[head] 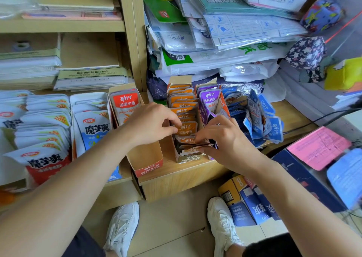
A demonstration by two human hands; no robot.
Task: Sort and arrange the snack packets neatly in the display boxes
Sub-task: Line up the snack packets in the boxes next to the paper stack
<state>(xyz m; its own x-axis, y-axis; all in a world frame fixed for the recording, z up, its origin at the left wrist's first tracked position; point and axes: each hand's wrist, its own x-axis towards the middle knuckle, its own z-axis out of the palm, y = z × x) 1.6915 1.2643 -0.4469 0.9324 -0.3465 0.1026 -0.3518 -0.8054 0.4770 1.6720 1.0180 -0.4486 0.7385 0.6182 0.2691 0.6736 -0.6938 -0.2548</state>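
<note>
straightening orange packet in display box | pinching its top edge with left grip | nipping front packets with right grip | likely handling light, slick, floppy | taking hold best at sealed rim

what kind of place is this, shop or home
Probably a small shop: open display boxes of snack packets on a wooden counter, shelves of stacked paper, and a heap of wrapped stationery.
</note>
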